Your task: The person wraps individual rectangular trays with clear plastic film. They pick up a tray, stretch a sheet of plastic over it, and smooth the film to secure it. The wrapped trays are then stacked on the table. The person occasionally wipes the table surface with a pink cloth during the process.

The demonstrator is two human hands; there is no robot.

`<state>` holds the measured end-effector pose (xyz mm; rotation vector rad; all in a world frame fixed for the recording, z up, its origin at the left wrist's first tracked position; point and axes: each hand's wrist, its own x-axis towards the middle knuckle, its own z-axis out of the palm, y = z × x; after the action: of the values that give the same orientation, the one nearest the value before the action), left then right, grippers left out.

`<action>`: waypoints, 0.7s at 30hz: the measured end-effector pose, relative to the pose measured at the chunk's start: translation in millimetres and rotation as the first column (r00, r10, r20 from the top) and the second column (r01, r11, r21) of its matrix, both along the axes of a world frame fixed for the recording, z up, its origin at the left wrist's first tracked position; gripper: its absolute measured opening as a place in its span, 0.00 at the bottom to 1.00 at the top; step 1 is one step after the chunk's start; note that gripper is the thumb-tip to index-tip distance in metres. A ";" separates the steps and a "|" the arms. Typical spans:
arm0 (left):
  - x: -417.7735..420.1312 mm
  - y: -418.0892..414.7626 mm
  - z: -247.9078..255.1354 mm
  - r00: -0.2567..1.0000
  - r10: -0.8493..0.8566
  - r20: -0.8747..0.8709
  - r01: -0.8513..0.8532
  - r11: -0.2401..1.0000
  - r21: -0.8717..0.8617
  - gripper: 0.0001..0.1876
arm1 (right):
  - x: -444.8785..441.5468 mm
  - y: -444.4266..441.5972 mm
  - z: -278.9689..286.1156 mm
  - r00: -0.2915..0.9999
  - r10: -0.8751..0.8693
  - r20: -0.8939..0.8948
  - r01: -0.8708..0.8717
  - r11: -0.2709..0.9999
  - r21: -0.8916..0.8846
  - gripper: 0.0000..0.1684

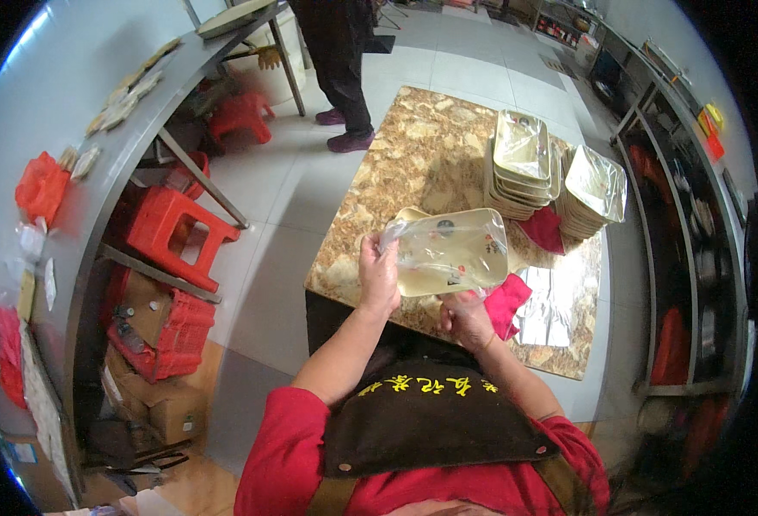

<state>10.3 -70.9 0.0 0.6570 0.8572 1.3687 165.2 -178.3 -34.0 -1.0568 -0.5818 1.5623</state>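
A rectangular cream tray (447,251) with dark and red printed marks is covered in clear plastic film (411,232). My left hand (380,272) grips the tray and its film at the left end. The fingers of my right hand (468,317) hold the film at the tray's lower right edge; some of the fingers are hidden. Part of another tray shows beneath the held one. A pink cloth (507,304) lies beside my right hand. To its right, a flat sheaf of clear plastic (544,309) shines on the marbled tabletop (411,148).
Film-topped tray stacks stand at the table's far right, one stack (522,148) left of another (595,187). A dark red cloth (542,231) lies between them. Red stools (172,226) sit under the left steel counter (179,84). A person (340,64) stands beyond the table. Shelving (669,258) lines the right.
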 end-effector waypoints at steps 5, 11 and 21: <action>-21.4 5.1 5.7 0.995 0.052 -0.080 -0.038 0.987 0.158 0.07 | 47.9 -3.1 30.7 0.963 -0.268 0.036 0.241 0.909 0.341 0.25; -15.1 -1.1 8.7 0.988 -0.132 0.083 0.128 0.990 0.056 0.05 | 49.8 5.2 20.4 0.874 -0.270 0.404 0.163 0.946 0.280 0.15; -32.4 -27.4 -22.0 0.669 -0.728 0.148 0.720 0.586 -0.372 0.12 | 57.4 5.0 46.7 0.849 -0.524 -0.070 0.516 0.793 0.324 0.18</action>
<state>-22.1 -98.3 -21.9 0.5941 0.7251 0.4042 222.6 -173.2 12.8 -0.8786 -0.4924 0.9254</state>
